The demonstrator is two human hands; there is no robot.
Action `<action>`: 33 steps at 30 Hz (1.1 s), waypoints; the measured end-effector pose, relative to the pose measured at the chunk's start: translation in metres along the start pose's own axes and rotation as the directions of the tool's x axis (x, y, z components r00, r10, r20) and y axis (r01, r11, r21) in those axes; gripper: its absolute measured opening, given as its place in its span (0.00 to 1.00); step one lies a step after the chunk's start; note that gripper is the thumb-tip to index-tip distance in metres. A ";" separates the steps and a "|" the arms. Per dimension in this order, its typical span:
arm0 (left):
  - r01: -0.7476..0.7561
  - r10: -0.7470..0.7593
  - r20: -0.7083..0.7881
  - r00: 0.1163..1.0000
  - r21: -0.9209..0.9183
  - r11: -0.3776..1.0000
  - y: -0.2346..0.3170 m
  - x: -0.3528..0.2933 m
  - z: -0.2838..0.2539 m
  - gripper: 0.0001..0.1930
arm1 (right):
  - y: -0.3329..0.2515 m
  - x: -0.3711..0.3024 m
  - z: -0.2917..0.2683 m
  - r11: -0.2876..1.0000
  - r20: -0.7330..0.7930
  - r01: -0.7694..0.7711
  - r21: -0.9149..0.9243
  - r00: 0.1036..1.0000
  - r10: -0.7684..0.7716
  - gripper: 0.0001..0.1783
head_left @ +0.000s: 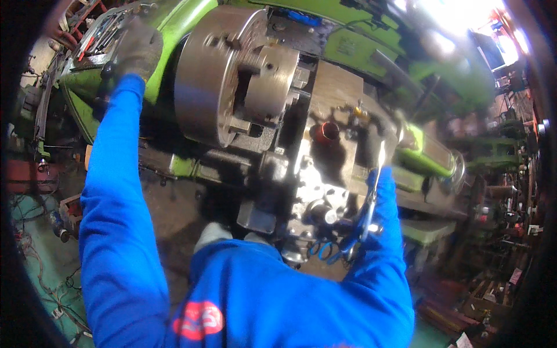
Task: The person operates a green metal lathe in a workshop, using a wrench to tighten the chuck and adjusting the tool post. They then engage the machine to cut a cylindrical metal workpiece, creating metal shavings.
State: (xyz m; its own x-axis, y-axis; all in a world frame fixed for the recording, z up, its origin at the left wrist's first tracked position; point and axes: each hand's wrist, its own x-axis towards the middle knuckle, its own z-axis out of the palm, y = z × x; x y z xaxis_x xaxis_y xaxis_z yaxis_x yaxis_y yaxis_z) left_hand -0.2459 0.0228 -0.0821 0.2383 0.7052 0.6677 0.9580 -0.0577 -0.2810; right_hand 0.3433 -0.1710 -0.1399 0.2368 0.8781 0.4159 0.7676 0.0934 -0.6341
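Observation:
At the upper left, my left hand in a dark glove is over the lathe's green headstock, close to a black knob. Motion smears its fingers. My right hand, also gloved, is over the right side of the lathe carriage, beside a small brass-coloured fitting; its grip is hidden by blur. A bright metal lever runs in front of my right forearm. Between my hands sits a large steel chuck with a smaller metal cylinder at its face. A reddish-orange cup-like piece stands on the carriage.
Hand tools lie in a tray at the far left. The carriage's controls and blue coiled tubing are close to my body. A green tailstock part extends rightward. Shelves line the right; cables trail across the green floor.

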 end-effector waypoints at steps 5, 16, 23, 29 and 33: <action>0.015 -0.017 -0.025 1.000 -0.085 0.996 0.008 0.001 -0.013 0.12 | -0.016 0.012 -0.001 0.978 0.074 -0.157 0.137 0.986 0.148 0.16; 0.035 -0.035 0.005 0.999 -0.142 0.989 -0.001 -0.003 0.000 0.13 | -0.016 0.003 0.013 0.945 0.085 -0.234 0.230 0.972 0.220 0.17; -0.001 0.001 -0.001 1.000 -0.026 1.000 -0.002 -0.003 0.008 0.14 | -0.014 -0.027 -0.001 0.999 0.160 -0.003 -0.045 0.987 0.010 0.16; 0.134 -0.130 0.048 0.990 -0.088 0.987 0.010 0.003 -0.007 0.14 | -0.011 -0.029 0.012 0.891 0.463 0.293 -0.348 0.880 -0.108 0.20; 0.019 -0.021 -0.041 0.999 -0.062 0.998 0.002 0.000 -0.002 0.14 | -0.016 -0.033 0.026 0.883 0.417 0.272 -0.383 0.904 -0.097 0.17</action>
State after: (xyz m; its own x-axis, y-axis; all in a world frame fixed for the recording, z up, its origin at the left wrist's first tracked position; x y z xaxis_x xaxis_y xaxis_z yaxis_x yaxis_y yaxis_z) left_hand -0.2435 0.0211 -0.0819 0.2241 0.6769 0.7011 0.9703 -0.0882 -0.2250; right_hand 0.3078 -0.1889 -0.1609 -0.1091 0.9801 0.1656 0.9702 0.1412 -0.1969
